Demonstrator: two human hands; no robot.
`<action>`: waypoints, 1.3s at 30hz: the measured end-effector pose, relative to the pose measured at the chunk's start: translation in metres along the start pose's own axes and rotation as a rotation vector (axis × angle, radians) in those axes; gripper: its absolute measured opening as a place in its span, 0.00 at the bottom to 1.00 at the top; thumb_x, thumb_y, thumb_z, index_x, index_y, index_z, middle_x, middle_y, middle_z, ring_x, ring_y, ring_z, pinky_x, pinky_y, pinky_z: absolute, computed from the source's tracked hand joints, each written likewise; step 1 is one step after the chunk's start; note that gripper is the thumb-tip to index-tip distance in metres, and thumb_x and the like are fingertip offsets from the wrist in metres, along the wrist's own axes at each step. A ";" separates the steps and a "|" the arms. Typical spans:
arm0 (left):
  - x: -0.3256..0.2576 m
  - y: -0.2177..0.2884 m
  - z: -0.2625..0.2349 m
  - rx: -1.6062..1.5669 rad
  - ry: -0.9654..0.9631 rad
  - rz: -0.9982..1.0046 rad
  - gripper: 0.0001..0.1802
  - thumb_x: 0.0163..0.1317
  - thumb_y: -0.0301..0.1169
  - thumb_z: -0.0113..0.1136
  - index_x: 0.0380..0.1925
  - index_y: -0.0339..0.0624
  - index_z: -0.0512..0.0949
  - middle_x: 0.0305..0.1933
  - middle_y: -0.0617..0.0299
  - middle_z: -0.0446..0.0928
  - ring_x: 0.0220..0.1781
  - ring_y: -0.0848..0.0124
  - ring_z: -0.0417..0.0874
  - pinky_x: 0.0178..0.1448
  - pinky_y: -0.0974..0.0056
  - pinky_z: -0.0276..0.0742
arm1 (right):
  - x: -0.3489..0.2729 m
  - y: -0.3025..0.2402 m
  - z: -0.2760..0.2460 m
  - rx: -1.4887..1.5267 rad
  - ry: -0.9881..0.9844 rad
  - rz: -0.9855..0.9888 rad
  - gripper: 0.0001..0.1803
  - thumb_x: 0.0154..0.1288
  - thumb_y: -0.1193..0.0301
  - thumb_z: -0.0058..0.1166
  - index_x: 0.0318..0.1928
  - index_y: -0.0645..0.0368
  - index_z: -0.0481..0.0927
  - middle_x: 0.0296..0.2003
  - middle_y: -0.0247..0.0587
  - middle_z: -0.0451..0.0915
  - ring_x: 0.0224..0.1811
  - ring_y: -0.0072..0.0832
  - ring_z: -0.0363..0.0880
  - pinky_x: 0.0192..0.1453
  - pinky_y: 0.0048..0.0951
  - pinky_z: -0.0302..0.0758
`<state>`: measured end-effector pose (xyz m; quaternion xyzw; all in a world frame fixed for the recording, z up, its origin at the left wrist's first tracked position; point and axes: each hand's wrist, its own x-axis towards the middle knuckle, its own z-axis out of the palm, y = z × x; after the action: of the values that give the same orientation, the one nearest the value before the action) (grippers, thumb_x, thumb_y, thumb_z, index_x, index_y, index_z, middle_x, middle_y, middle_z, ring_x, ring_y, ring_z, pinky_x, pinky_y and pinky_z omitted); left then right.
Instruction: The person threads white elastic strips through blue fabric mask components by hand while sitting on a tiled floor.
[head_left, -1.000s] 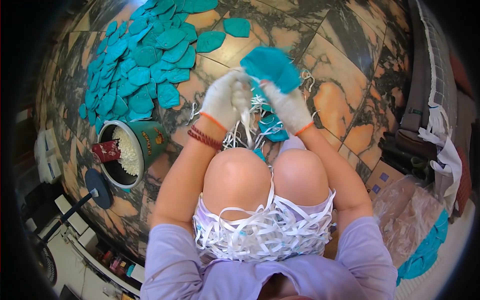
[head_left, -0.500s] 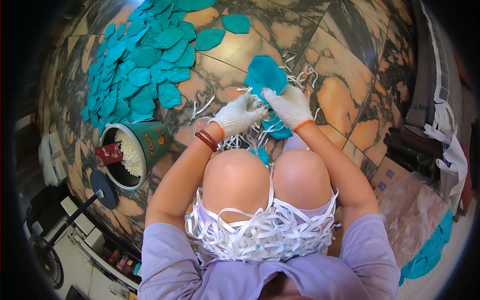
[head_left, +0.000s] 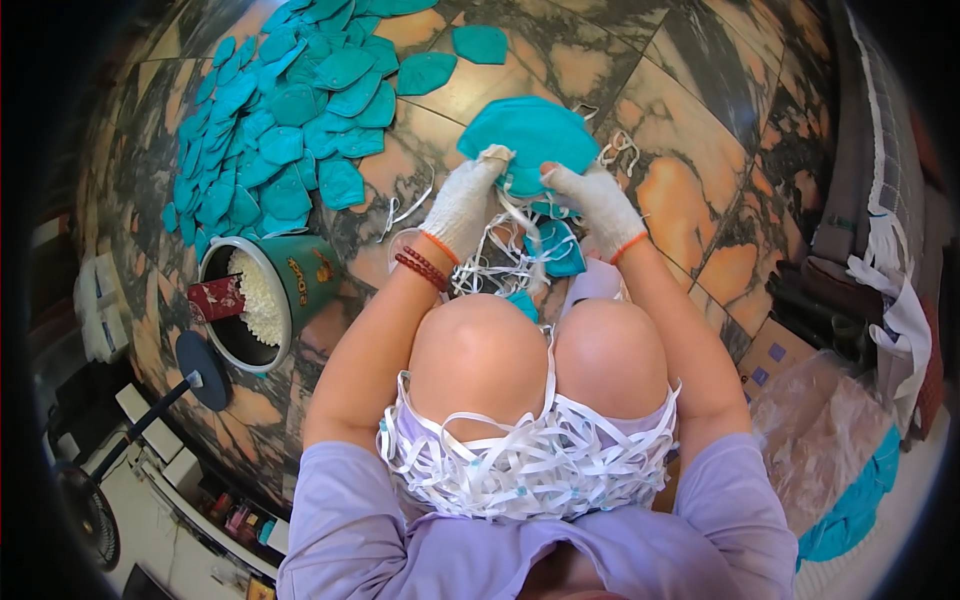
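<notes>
My left hand point(head_left: 467, 205) and my right hand point(head_left: 600, 207), both in white knit gloves with bare fingertips, grip a teal cup-shaped face mask point(head_left: 528, 138) by its near edge. The mask is spread wide above the floor, beyond my knees. White straps point(head_left: 505, 250) hang and lie in a tangle below it. Another teal piece point(head_left: 556, 250) lies under the hands near my right knee. On my lap rests a heap of white straps point(head_left: 530, 460) with small teal bits among them.
A large pile of teal masks point(head_left: 290, 130) covers the floor at far left. Nearer stands a dark green bucket point(head_left: 308, 285) holding white bits and a red scoop point(head_left: 216, 298). A fan point(head_left: 85, 515) stands at lower left. A plastic bag point(head_left: 820, 420) and cardboard lie at right.
The mask has gone from bunched between my hands to spread open. My left hand has moved up to its left edge, and my right hand has shifted slightly right.
</notes>
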<state>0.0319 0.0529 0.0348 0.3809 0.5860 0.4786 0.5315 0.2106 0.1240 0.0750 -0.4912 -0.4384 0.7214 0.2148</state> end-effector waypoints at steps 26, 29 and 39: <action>0.042 -0.065 -0.063 -1.065 0.506 -0.615 0.10 0.65 0.31 0.50 0.35 0.36 0.77 0.33 0.56 0.78 0.35 0.61 0.79 0.39 0.59 0.76 | -0.025 -0.003 0.032 -0.896 -0.451 -0.779 0.10 0.59 0.60 0.59 0.32 0.53 0.79 0.24 0.46 0.78 0.28 0.48 0.79 0.32 0.43 0.76; 0.033 -0.073 -0.091 -0.975 0.603 -0.507 0.09 0.65 0.31 0.50 0.34 0.38 0.76 0.31 0.57 0.77 0.33 0.61 0.79 0.38 0.57 0.77 | -0.037 -0.003 0.030 -0.604 -0.654 -0.628 0.13 0.61 0.58 0.60 0.37 0.55 0.80 0.26 0.54 0.77 0.30 0.52 0.78 0.33 0.41 0.76; -0.034 -0.068 -0.035 0.464 -0.538 -0.455 0.34 0.54 0.41 0.69 0.56 0.30 0.71 0.55 0.43 0.77 0.59 0.55 0.77 0.60 0.58 0.73 | 0.011 0.069 -0.022 -0.611 -0.165 -0.114 0.32 0.56 0.46 0.60 0.47 0.64 0.81 0.40 0.53 0.84 0.45 0.42 0.82 0.51 0.35 0.76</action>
<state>0.0068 -0.0017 -0.0233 0.4629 0.5875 0.0880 0.6578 0.2339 0.1050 0.0083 -0.4475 -0.6773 0.5807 0.0613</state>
